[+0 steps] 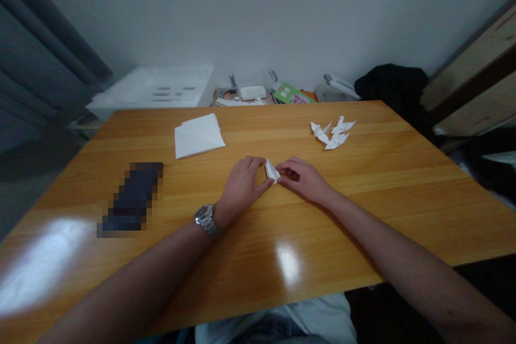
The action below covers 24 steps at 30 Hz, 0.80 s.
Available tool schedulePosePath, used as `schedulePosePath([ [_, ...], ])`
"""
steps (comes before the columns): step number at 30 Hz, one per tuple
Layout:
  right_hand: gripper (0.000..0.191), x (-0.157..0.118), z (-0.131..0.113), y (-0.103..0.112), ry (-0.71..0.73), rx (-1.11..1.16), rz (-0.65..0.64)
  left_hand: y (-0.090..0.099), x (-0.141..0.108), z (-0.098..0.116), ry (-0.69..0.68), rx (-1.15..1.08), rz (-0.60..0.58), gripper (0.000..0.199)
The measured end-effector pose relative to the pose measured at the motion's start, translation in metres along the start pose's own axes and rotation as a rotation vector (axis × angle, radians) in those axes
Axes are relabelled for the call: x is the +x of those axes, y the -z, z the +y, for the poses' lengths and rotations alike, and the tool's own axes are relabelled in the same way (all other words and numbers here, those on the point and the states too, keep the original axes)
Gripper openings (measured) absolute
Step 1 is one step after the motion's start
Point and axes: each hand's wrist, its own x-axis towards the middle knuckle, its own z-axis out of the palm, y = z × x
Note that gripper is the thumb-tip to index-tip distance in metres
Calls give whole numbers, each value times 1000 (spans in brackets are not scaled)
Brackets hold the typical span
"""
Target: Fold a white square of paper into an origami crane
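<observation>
Between my two hands, just above or on the table, is a small piece of folded white paper with a pointed tip toward the far left. My left hand, with a metal watch at its wrist, pinches the paper's left side between thumb and fingers. From the right, my right hand pinches the lower right edge; its curled fingers partly hide one another. Beyond it, several folded paper birds sit close together. A stack of white paper sheets lies farther off on the left.
A blurred-out dark flat object lies on the left of the wooden table. Past the far edge are a white plastic tray, a green booklet and cables. A black cloth-like heap is at the back right.
</observation>
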Motion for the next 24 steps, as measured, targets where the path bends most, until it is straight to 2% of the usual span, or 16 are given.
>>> schedulePosePath([
  [7, 15, 0, 1, -1, -45, 45, -7, 0, 1, -1, -11, -55, -9, 44],
  [15, 12, 1, 1, 1, -81, 47, -36, -1, 3, -6, -40, -101, -23, 30],
  [24, 13, 3, 2, 1, -36, 9, -43, -4, 4, -8, -86, -132, 0, 26],
])
